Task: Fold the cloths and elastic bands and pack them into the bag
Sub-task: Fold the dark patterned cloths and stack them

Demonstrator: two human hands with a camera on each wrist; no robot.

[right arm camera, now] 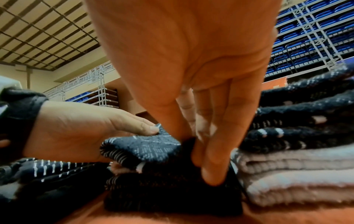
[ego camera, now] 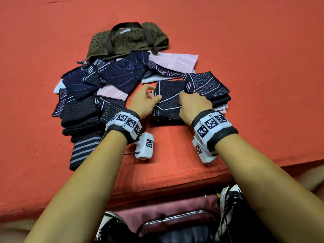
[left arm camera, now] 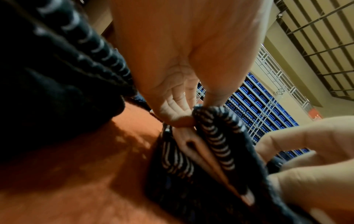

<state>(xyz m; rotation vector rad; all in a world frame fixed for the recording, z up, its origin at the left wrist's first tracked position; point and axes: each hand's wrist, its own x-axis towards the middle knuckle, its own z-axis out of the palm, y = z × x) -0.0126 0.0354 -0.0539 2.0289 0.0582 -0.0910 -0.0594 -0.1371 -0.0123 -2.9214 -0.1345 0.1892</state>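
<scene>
A dark navy cloth with white diamond lines lies half folded in front of me on the red table. My left hand pinches its left folded edge between thumb and fingers; the left wrist view shows the fold under those fingertips. My right hand grips the cloth's right edge, with the fingers pointing down into the dark fabric. An olive leopard-print bag lies at the back. Its opening is hidden from me.
A stack of folded navy and pink cloths sits just right of my hands. Loose navy and pink cloths and striped elastic bands are heaped on the left. The table's front edge is near me, with a chair and shoes below.
</scene>
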